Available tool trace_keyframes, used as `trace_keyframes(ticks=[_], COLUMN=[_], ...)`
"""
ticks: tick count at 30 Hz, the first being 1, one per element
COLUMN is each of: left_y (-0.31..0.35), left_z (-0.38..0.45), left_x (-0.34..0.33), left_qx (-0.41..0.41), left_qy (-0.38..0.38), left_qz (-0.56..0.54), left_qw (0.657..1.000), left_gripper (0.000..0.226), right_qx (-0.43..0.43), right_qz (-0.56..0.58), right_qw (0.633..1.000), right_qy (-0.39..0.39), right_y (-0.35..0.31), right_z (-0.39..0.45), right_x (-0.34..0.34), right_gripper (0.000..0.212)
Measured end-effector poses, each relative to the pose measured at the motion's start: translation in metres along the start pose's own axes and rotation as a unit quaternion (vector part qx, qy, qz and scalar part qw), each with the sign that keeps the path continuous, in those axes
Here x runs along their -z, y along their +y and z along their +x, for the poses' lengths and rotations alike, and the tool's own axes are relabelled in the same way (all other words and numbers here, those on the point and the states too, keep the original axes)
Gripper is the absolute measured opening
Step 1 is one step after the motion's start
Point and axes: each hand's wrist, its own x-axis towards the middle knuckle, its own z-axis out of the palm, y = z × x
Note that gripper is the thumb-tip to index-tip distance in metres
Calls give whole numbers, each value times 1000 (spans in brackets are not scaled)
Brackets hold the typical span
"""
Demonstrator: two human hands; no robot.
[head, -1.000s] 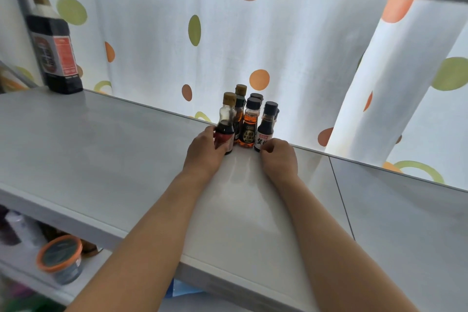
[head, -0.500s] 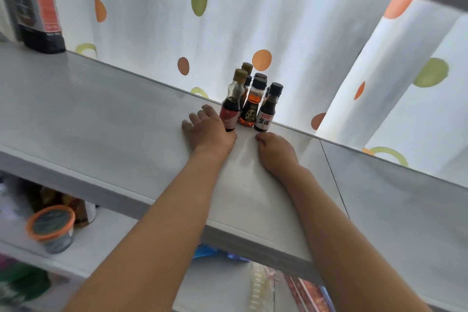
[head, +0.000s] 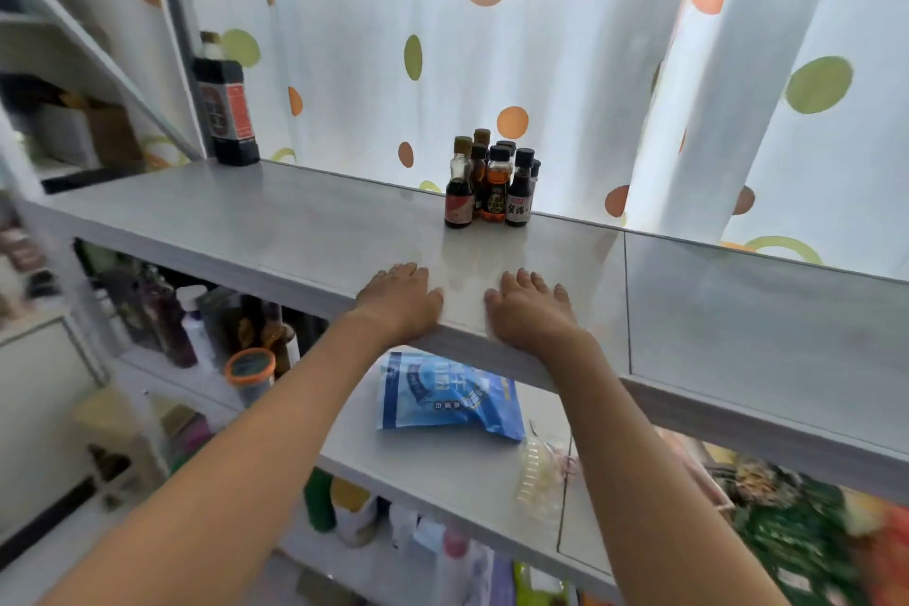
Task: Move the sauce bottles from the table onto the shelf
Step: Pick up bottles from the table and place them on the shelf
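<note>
Several small sauce bottles point(head: 489, 185) stand upright in a tight cluster at the back of the grey shelf point(head: 275, 231), close to its rear edge. Dark sauces and one amber one show, with brown and black caps. My left hand point(head: 401, 298) lies flat near the shelf's front edge, fingers spread, holding nothing. My right hand point(head: 529, 305) lies flat beside it, also with nothing in it. Both hands are well short of the bottles and touch none of them.
A large dark soy sauce bottle point(head: 226, 106) stands at the shelf's far left. A dotted curtain point(head: 541, 79) hangs behind. On the shelf below lie a blue packet point(head: 445, 396) and an orange-rimmed jar point(head: 251, 374). Lower shelves hold more bottles.
Both hands let go of the bottles and slid back to the shelf's front edge. The view pulled back and down, showing the lower shelves.
</note>
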Motion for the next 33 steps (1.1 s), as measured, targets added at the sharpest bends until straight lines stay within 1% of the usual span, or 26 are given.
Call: trace_keyframes(ticks=[2, 4, 6, 8, 9, 10, 11, 12, 13, 15, 19, 23, 28, 33], left_y=[8, 16, 31, 47, 55, 63, 69, 73, 75, 72, 51, 19, -29, -74], left_z=[-34, -63, -94, -122, -139, -157, -179, -203, -225, -273, -356, -428, -528, -649], left_x=[-8, -19, -29, -49, -63, -80, -99, -119, -137, -170, -207, -214, -206, -196], left_qx=[11, 18, 45, 62, 68, 76, 85, 95, 107, 137, 194, 256, 345, 449], left_qy=[29, 73, 98, 133, 143, 144, 142, 136, 127, 103, 81, 75, 105, 138], left_qz=[-6, -24, -42, -3, 21, 38, 50, 56, 58, 41, -13, -46, -43, -57], left_qw=[1000, 997, 993, 989, 987, 986, 985, 984, 984, 984, 977, 963, 932, 881], left_gripper=[42, 45, 52, 53, 53, 55, 57, 59, 62, 65, 57, 54, 54, 54], right_qx=[26, 39, 60, 88, 98, 101, 99, 97, 95, 112, 170, 241, 330, 427], right_qz=[2, -13, -37, -38, -18, 23, 68, 97, 108, 107, 148, 159, 166, 157], right_qw=[999, 994, 980, 970, 971, 976, 982, 986, 987, 988, 974, 955, 920, 870], right_qy=[27, 106, 188, 224, 220, 193, 146, 97, 69, 27, -27, -64, -128, -192], right_y=[4, 5, 8, 14, 18, 20, 21, 21, 21, 20, 5, -35, -113, -199], right_z=[-32, -64, -97, -122, -133, -144, -158, -175, -191, -228, -287, -336, -407, -499], right_x=[-5, -20, -38, -61, -74, -87, -103, -122, -141, -178, -231, -257, -277, -294], right_gripper=[58, 56, 55, 65, 70, 73, 72, 69, 66, 63, 56, 54, 52, 53])
